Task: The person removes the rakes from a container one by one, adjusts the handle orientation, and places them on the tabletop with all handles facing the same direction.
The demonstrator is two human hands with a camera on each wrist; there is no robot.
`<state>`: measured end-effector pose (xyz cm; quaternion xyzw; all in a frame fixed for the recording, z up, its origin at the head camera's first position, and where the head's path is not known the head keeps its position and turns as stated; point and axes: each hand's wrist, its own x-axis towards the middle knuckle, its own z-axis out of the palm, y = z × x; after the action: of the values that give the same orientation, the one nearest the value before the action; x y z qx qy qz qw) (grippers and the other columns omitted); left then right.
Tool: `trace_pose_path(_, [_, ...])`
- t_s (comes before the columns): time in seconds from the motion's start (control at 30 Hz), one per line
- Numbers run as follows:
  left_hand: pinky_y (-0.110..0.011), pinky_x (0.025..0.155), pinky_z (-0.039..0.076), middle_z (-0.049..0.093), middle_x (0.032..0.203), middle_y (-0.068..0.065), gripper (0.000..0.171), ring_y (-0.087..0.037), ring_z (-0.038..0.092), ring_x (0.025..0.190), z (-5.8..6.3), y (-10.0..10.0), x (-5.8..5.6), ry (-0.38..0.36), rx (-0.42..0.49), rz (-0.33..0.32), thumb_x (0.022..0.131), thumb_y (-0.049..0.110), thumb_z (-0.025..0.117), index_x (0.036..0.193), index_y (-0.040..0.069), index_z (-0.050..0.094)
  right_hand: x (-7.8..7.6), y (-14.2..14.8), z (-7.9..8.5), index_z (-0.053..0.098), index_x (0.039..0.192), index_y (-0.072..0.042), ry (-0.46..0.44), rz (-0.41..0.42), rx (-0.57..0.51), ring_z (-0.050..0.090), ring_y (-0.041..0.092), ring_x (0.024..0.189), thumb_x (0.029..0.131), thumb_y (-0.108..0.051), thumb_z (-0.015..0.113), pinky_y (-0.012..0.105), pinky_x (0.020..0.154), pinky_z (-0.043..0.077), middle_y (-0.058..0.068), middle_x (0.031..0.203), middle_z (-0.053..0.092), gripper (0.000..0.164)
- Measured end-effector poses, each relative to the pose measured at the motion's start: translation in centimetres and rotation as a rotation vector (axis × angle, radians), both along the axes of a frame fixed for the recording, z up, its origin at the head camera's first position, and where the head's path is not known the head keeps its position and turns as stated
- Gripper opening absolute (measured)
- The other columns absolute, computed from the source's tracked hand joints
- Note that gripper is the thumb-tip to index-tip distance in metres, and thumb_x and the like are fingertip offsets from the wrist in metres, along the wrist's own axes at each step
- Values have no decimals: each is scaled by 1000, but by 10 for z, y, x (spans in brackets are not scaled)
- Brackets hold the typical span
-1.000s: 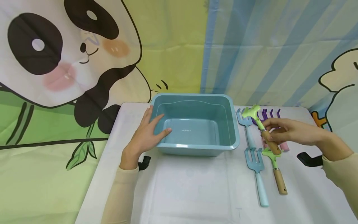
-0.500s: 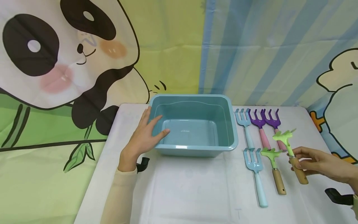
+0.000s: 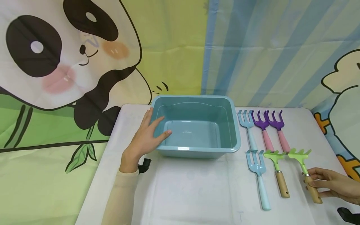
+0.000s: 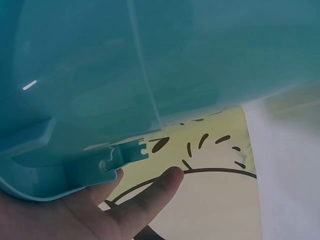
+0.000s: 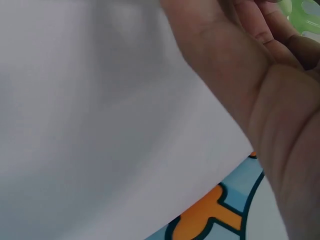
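In the head view my right hand [image 3: 332, 184] pinches the wooden handle of a green hand rake [image 3: 301, 157] at the right end of the front row. A second green rake [image 3: 279, 175] lies just left of it, then a light blue hand fork [image 3: 258, 178]. Behind them lie another blue fork [image 3: 248, 129] and two purple forks with pink handles, one [image 3: 264, 128] beside the other [image 3: 279, 128]. My left hand [image 3: 144, 139] rests with spread fingers on the left rim of a blue plastic basin [image 3: 197, 149]; the left wrist view shows the basin's underside [image 4: 125, 65] close up.
A white-covered table [image 3: 191, 190] bears everything. Its back edge meets a printed cloth backdrop [image 3: 174, 47] with a panda. A black wrist-camera mount [image 3: 144, 165] sits by the left wrist, another [image 3: 348, 215] by the right.
The right hand has carried the green rake from above the purple forks rightward and toward the front, down beside the other green rake. The left hand stays on the basin.
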<state>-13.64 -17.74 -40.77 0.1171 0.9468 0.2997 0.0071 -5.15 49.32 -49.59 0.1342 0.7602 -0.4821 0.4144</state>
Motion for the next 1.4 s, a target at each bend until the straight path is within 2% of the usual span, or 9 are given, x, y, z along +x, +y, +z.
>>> trace_pose_path(0.2, [-63, 109, 29, -7, 167, 4, 85, -13, -10, 151, 1, 0, 0, -2, -8, 6, 88, 77, 49, 152, 22, 45, 2, 1, -9, 20, 136, 24, -30, -45, 50, 61, 28, 97, 99, -15, 64, 52, 84, 55, 15, 111, 60, 70])
trace_pose_path(0.37, [-62, 110, 28, -7, 167, 4, 84, -14, -10, 151, 1, 0, 0, 2, -9, 6, 88, 77, 49, 152, 22, 45, 4, -4, -12, 20, 137, 26, -30, -33, 72, 60, 28, 96, 101, -20, 63, 51, 83, 54, 17, 113, 58, 73])
trace_pose_path(0.63, [-62, 111, 28, -6, 167, 3, 84, -13, -10, 151, 0, 1, 0, 4, -9, 2, 88, 77, 49, 152, 22, 46, 5, -7, -15, 21, 137, 26, -29, -31, 34, 60, 27, 96, 101, -18, 62, 50, 83, 55, 15, 112, 59, 69])
trace_pose_path(0.97, [-62, 111, 26, -7, 167, 3, 85, -14, -11, 151, 2, 1, 0, -1, -20, -2, 88, 77, 50, 152, 20, 46, 3, -13, -16, 25, 136, 27, 21, -13, 109, 61, 26, 97, 98, -23, 69, 48, 84, 55, 17, 115, 60, 76])
trace_pose_path(1.4, [-61, 111, 28, -6, 167, 4, 85, -13, -10, 151, 1, 0, 0, -2, -4, 5, 88, 77, 50, 151, 21, 47, 3, -22, -15, 36, 125, 19, 95, 28, 181, 59, 25, 85, 95, -17, 69, 44, 76, 57, 13, 99, 53, 57])
